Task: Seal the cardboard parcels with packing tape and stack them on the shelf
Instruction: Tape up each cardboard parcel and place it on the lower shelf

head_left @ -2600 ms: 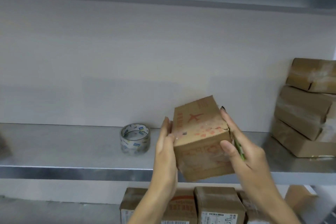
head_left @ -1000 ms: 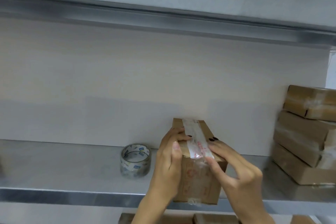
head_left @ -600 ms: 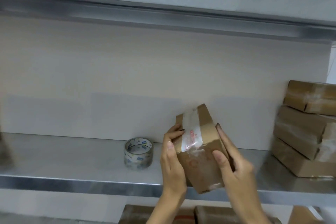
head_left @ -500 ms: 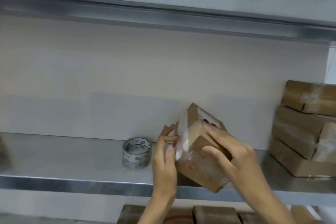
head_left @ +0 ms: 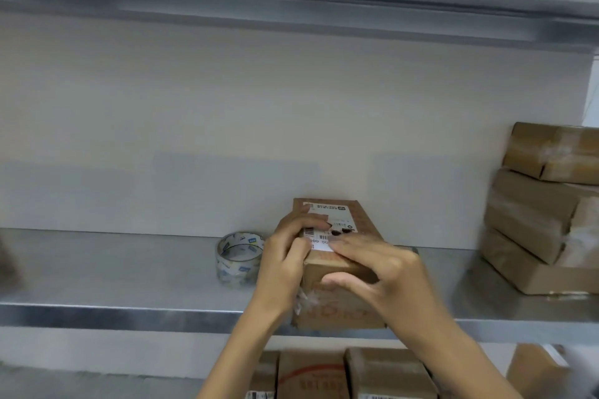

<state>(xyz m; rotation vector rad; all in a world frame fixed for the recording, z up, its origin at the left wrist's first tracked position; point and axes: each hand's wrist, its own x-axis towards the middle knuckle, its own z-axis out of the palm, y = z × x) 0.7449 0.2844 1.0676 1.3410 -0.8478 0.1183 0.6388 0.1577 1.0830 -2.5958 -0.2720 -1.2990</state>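
Three sealed-looking parcels are sitting as a stack at the right end of the shelf, clear tape glinting on them, so part of the job is reading as done. One more box is standing at the shelf's front edge, well apart from the stack. Its white label is facing up and a crumple of clear tape is showing at its near left corner. Both hands are working on it. The left hand is curling its fingers over the top left edge, grip grasping the box. The right hand is laying fingers across the top with the thumb pressing the front face, grip also grasping the box. They are probably smoothing tape or settling the box down; I cannot tell whether every seam is sealed. The tape roll is lying on the shelf just left of the box, beside the left hand. Left to do: getting this box onto the stack, plus the lower parcels waiting on the level below, seal state unclear.
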